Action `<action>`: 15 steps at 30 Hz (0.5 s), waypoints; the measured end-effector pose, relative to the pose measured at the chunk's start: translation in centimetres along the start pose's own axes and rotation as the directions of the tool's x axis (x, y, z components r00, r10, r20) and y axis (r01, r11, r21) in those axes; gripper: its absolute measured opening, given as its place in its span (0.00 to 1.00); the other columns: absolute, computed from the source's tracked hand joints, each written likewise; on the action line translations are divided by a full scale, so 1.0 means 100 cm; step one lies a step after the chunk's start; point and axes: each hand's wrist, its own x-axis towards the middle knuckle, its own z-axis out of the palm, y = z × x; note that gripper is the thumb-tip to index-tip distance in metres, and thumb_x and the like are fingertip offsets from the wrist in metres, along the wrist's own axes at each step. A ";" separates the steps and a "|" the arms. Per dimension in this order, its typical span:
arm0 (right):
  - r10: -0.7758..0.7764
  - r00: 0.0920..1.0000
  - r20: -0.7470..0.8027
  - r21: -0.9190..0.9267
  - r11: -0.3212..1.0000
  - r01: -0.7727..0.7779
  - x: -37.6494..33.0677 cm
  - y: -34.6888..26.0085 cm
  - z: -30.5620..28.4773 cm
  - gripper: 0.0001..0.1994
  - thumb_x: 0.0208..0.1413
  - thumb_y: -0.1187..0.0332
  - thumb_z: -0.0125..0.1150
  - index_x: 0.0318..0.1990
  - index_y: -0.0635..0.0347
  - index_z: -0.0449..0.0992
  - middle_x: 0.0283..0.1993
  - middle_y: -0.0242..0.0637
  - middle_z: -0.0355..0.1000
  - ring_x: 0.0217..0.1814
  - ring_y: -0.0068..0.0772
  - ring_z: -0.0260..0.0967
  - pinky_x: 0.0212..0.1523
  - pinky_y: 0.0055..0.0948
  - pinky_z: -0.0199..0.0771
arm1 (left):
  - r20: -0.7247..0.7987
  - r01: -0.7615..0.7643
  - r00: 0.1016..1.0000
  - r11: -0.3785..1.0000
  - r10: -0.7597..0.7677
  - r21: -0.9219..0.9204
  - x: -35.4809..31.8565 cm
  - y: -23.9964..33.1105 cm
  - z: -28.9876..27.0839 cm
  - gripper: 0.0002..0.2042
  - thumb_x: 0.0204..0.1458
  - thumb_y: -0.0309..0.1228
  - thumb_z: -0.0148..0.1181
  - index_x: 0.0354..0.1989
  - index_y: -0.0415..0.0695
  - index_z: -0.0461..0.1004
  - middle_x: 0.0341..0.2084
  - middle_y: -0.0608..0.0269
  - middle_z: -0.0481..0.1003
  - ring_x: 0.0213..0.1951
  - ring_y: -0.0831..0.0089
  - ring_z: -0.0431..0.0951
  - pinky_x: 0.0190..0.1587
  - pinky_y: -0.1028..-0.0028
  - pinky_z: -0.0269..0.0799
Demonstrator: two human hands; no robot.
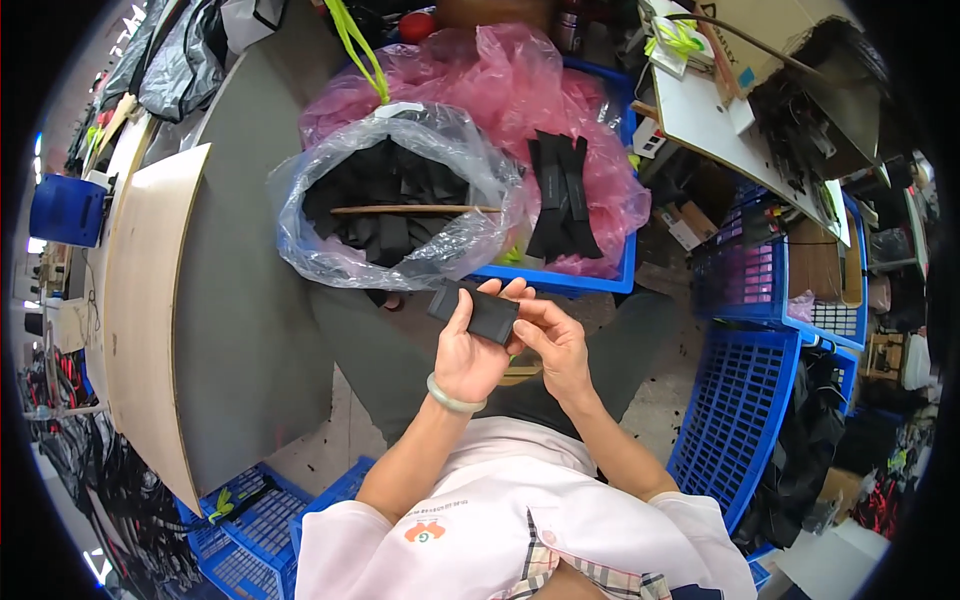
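Observation:
My left hand [468, 350], with a pale green bangle on its wrist, holds a small flat black fabric piece [474, 309] in front of me. My right hand [553, 338] grips the right end of the same piece with its fingertips. Just beyond the hands a clear plastic bag [300, 200] stands open, filled with more black fabric pieces [385, 190], and a thin wooden stick [415, 210] lies across its mouth. Right of it, several black strips [562, 195] lie stacked on pink plastic sheeting [500, 70].
A blue crate [560, 282] holds the pink sheeting. A grey table [245, 300] with a light wooden edge runs along my left. More blue crates [735, 410] stand at my right and lower left. A cluttered white bench [710, 120] with a cardboard box sits at the upper right.

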 end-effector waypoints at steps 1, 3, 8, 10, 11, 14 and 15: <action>-0.004 1.000 -0.005 -0.002 1.000 0.004 -0.005 -0.002 0.001 0.10 0.53 0.76 0.55 0.44 0.67 0.72 0.33 0.32 0.71 0.32 0.18 0.69 0.34 0.17 0.70 | 0.015 0.008 1.000 1.000 -0.008 0.002 0.000 -0.003 -0.002 0.19 0.61 0.47 0.34 0.48 0.47 0.66 0.50 0.58 0.69 0.54 0.62 0.65 0.50 0.63 0.63; -0.051 0.997 -0.061 -0.005 0.999 0.051 -0.016 -0.009 0.008 0.14 0.52 0.78 0.55 0.48 0.67 0.69 0.38 0.33 0.69 0.35 0.20 0.69 0.36 0.19 0.72 | 0.040 0.014 0.999 1.000 -0.014 0.010 -0.001 -0.007 -0.008 0.20 0.61 0.47 0.34 0.48 0.47 0.65 0.50 0.58 0.68 0.54 0.62 0.65 0.50 0.64 0.63; -0.099 0.995 0.025 -0.064 0.993 0.101 -0.017 0.014 0.014 0.18 0.50 0.80 0.56 0.51 0.65 0.67 0.37 0.34 0.67 0.36 0.21 0.68 0.36 0.21 0.73 | 0.008 -0.069 0.998 0.997 0.069 0.024 -0.012 -0.006 -0.021 0.19 0.61 0.47 0.33 0.49 0.47 0.64 0.52 0.55 0.66 0.56 0.59 0.63 0.58 0.59 0.58; -0.061 0.998 0.013 0.054 0.997 0.060 -0.014 0.023 0.021 0.19 0.48 0.79 0.56 0.51 0.63 0.69 0.37 0.35 0.69 0.35 0.22 0.68 0.36 0.20 0.73 | -0.012 -0.090 0.996 0.996 0.090 0.007 -0.017 0.004 -0.028 0.20 0.61 0.47 0.33 0.50 0.48 0.64 0.52 0.55 0.66 0.56 0.59 0.63 0.54 0.61 0.62; -0.043 0.999 0.029 0.071 0.997 0.041 -0.010 0.029 0.024 0.20 0.48 0.80 0.56 0.51 0.61 0.69 0.36 0.35 0.70 0.33 0.23 0.68 0.35 0.20 0.73 | 0.050 -0.061 0.997 0.996 0.064 -0.065 -0.018 0.010 -0.036 0.20 0.61 0.47 0.33 0.50 0.48 0.63 0.52 0.55 0.66 0.56 0.59 0.63 0.52 0.63 0.63; -0.004 0.993 0.117 0.035 0.999 0.000 0.001 0.038 0.029 0.19 0.51 0.79 0.56 0.52 0.60 0.69 0.38 0.35 0.70 0.33 0.22 0.69 0.35 0.20 0.72 | 0.096 -0.049 0.993 0.986 0.065 -0.160 -0.020 0.025 -0.043 0.19 0.61 0.47 0.34 0.51 0.49 0.63 0.52 0.55 0.66 0.57 0.59 0.63 0.45 0.67 0.66; 0.025 0.996 0.091 -0.012 1.000 -0.024 0.002 0.040 0.034 0.19 0.50 0.79 0.56 0.51 0.62 0.68 0.38 0.35 0.70 0.33 0.23 0.69 0.35 0.20 0.72 | 0.059 -0.069 0.995 0.989 0.078 -0.133 -0.020 0.030 -0.047 0.20 0.61 0.48 0.34 0.51 0.49 0.63 0.52 0.55 0.66 0.56 0.59 0.63 0.46 0.67 0.66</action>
